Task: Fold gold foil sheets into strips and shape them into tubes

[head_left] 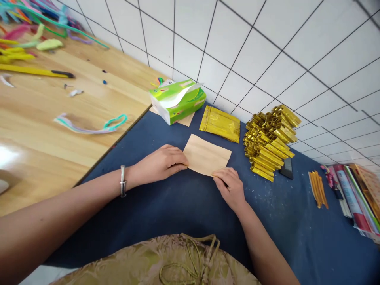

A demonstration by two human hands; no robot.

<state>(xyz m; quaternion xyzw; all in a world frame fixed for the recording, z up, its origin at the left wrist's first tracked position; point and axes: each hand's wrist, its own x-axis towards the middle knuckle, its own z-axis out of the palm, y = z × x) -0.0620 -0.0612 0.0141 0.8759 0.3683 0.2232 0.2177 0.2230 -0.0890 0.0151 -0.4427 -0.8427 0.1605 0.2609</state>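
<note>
Tan paper, one sheet point(207, 154), lies flat on the blue cloth point(178, 206) that covers this part of the table, and both hands are on it. The left hand point(162, 162) rests palm down with its fingers pressed together on the sheet's left corner; the right hand point(230, 186) pinches the near edge, fingers curled onto the paper. One silver bangle point(122, 181) sits on the left wrist.

Beyond the sheet, well apart from it, lies one flat stack of gold foil sheets point(220, 124). To its right stands one heap of folded gold foil pieces point(270, 140), too many to count. One dark flat object point(286, 168) lies just beside the heap's near right corner. Farther right is one small bundle of thin gold sticks point(318, 189), and at the edge several books point(358, 198) lie side by side; I cannot tell their number.

One green tissue box point(177, 100) stands near the wall, a white tissue sticking out. On the bare wooden table point(38, 134) to the left lie one bent pastel pipe cleaner shape point(92, 124), one yellow utility knife point(35, 71) and a tangle of coloured pipe cleaners point(32, 23).
</note>
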